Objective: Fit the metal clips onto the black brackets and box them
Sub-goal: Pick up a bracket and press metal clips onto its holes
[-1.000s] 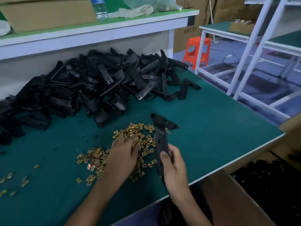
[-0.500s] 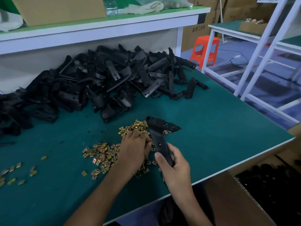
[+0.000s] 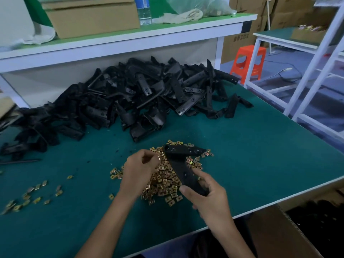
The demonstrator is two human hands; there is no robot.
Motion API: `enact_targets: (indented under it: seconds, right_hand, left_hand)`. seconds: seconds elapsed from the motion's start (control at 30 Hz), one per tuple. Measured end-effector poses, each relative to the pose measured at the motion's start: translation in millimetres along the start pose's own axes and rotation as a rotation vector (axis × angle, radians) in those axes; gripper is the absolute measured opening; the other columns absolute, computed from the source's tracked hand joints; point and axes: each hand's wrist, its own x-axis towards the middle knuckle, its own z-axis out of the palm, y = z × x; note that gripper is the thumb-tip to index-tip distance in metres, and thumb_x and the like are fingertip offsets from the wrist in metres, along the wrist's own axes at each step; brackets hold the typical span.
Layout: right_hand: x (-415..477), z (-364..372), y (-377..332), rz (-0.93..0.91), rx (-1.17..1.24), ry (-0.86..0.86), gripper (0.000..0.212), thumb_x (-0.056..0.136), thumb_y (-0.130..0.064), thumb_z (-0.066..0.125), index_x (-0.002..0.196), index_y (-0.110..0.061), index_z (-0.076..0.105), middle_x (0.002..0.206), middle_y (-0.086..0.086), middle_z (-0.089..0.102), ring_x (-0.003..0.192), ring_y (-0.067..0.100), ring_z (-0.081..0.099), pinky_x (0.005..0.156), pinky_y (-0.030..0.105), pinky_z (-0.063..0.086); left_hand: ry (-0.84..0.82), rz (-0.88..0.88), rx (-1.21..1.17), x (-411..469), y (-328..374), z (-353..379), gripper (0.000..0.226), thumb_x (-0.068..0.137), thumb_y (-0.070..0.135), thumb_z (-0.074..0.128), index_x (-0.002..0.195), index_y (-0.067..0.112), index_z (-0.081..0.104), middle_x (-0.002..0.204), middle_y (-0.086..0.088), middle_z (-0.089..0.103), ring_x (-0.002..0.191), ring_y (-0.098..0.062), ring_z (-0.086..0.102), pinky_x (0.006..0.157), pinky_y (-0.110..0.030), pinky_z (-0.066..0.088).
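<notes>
**Clip pile, one bracket in hand, lots of green to the right**

The right hand [image 3: 210, 198] is wrapped round the near end of a black bracket [image 3: 183, 170]. It holds the bracket tilted up over the metal clips [image 3: 163, 183], with the wide end pointing far-right. The left hand [image 3: 139, 168] is curled up right at the left side of that pile. As far as I can make out, it's pinching a single clip [image 3: 159, 158] at its fingertips, just beside the bracket's head.

The surface [image 3: 260, 155] is a green mat. Its near edge runs diagonally under the right wrist, and there's plenty of bare mat right of the hands, out to the right edge. A few loose clips [image 3: 37, 192] lie well off to the left.

The bracket heap [image 3: 130, 101] is sprawled along the far side under a white shelf [image 3: 130, 38]. On the shelf sit a cardboard carton [image 3: 89, 17], a water bottle [image 3: 144, 10] and a plastic bag [image 3: 201, 6].

Past the right edge are white racks [image 3: 316, 71] and an orange stool [image 3: 247, 60]. Down at near right is an open box [image 3: 279, 229] with dark parts [image 3: 325, 220] inside, too murky to make out.
</notes>
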Motion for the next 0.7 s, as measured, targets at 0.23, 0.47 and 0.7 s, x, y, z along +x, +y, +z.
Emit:
enact_targets:
  seconds: [0.23, 0.47, 0.7]
  right_hand:
    - [-3, 12, 1, 0.013, -0.115, -0.12, 0.045, 0.073, -0.03, 0.091, 0.105, -0.055, 0.071, 0.096, -0.016, 0.072, 0.066, 0.009, 0.068, 0.053, 0.029, 0.056]
    - [-1, 14, -6, -0.003, -0.172, -0.181, 0.042, 0.076, -0.032, 0.09, 0.107, -0.054, 0.072, 0.098, -0.023, 0.074, 0.068, 0.018, 0.07, 0.054, 0.027, 0.055]
    - [-2, 15, -7, -0.017, -0.189, -0.205, 0.039, 0.079, -0.021, 0.087, 0.109, -0.042, 0.075, 0.095, -0.009, 0.077, 0.058, 0.004, 0.057, 0.053, 0.027, 0.051]
  left_hand:
    - [0.011, -0.146, -0.323, -9, 7, -21, 0.028, 0.1, 0.011, 0.056, 0.088, 0.028, 0.075, 0.074, 0.0, 0.066, 0.068, -0.011, 0.054, 0.064, -0.03, 0.046]
    - [-0.045, -0.19, -0.585, -21, 18, -39, 0.018, 0.1, 0.01, 0.058, 0.103, 0.011, 0.076, 0.081, 0.002, 0.066, 0.071, -0.011, 0.055, 0.069, -0.027, 0.047]
    - [-0.049, -0.197, -0.526, -29, 16, -48, 0.018, 0.099, 0.013, 0.061, 0.096, 0.017, 0.079, 0.093, -0.001, 0.075, 0.083, -0.009, 0.066, 0.073, -0.027, 0.049]
